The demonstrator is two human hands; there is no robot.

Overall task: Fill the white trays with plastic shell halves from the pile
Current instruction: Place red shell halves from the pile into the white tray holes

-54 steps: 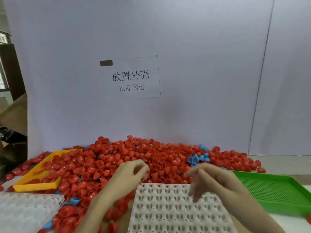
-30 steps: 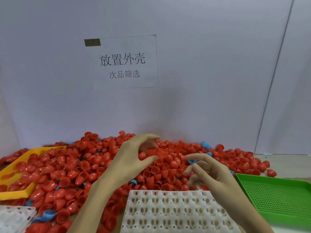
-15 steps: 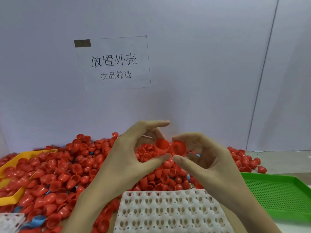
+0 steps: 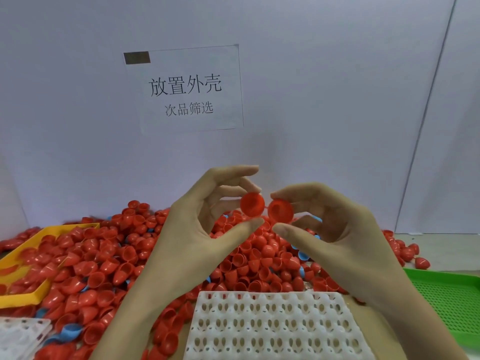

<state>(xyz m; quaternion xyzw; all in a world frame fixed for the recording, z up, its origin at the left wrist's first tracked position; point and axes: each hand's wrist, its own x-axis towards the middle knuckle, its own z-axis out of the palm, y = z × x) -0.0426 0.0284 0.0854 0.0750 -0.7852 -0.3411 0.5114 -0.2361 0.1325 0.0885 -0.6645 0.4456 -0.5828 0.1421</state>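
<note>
My left hand (image 4: 200, 224) pinches one red shell half (image 4: 252, 205) between thumb and fingers, raised above the pile. My right hand (image 4: 335, 229) pinches a second red shell half (image 4: 281, 211), its hollow side facing me. The two halves sit side by side, almost touching. Below them spreads the big pile of red shell halves (image 4: 124, 255), with a few blue ones mixed in. A white tray (image 4: 272, 326) with rows of hollow cells lies in front of me under my wrists; its visible cells hold nothing.
A yellow tray (image 4: 23, 297) at the left is half buried in shells. A green mesh tray (image 4: 449, 297) lies at the right. Another white tray's corner (image 4: 20, 333) shows at the bottom left. A white wall with a paper sign (image 4: 184, 89) closes the back.
Both hands rose from the pile, each lifting a red shell half, and brought the two halves close together at chest height. The halves have turned slightly in my fingers since half a second ago.
</note>
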